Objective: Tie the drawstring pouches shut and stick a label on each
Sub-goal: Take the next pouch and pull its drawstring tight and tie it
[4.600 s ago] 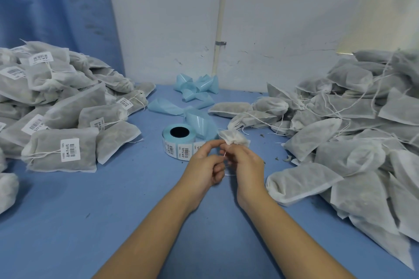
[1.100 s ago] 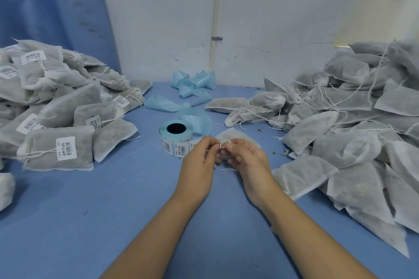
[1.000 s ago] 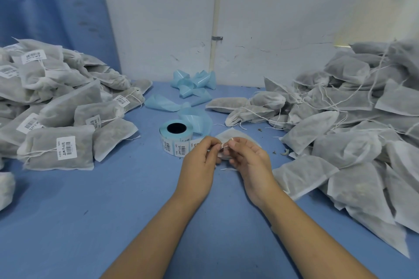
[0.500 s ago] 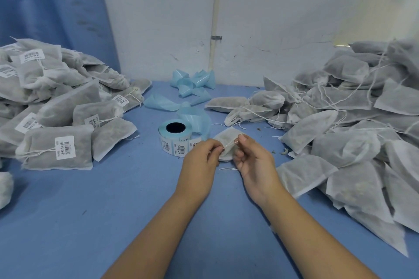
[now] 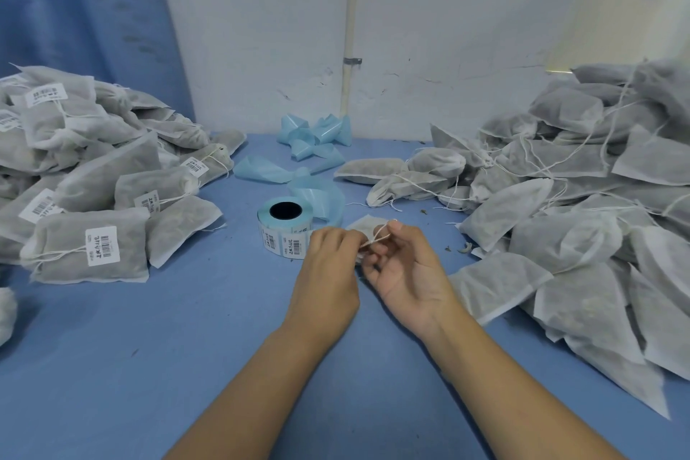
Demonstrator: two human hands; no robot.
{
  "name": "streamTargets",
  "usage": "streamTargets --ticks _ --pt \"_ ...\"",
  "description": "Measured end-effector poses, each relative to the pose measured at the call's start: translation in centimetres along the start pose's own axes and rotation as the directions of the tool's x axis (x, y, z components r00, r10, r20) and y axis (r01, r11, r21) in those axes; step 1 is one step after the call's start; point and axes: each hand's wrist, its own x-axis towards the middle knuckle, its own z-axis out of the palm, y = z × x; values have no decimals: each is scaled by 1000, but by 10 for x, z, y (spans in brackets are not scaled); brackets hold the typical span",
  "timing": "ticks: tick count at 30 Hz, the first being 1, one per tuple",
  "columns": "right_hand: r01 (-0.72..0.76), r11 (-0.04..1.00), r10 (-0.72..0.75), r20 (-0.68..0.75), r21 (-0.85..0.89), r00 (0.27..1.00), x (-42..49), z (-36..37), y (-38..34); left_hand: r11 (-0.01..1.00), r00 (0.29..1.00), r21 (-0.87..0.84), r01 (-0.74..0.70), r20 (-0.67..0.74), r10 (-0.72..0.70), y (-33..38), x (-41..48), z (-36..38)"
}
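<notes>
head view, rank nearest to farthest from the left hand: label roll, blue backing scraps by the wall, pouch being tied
1. Pouch: pinched by the left hand.
2. Label roll: just ahead, slightly left.
3. Blue backing scraps: far back, against the wall.

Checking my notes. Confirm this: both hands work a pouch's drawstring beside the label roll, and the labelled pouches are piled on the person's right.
Not quite: the head view shows the labelled pouches piled on the person's left. The rest holds: left hand and right hand work the drawstring beside the label roll.
</notes>
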Motion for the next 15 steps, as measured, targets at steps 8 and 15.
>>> streamTargets --ticks 8,15 --pt "-22 999 20 64 38 998 -4 2 -2 961 960 -248 121 -216 -177 1 5 -10" --pt "77 987 -85 -46 -143 995 -2 0 3 810 877 -576 113 -325 -354 15 6 -21"
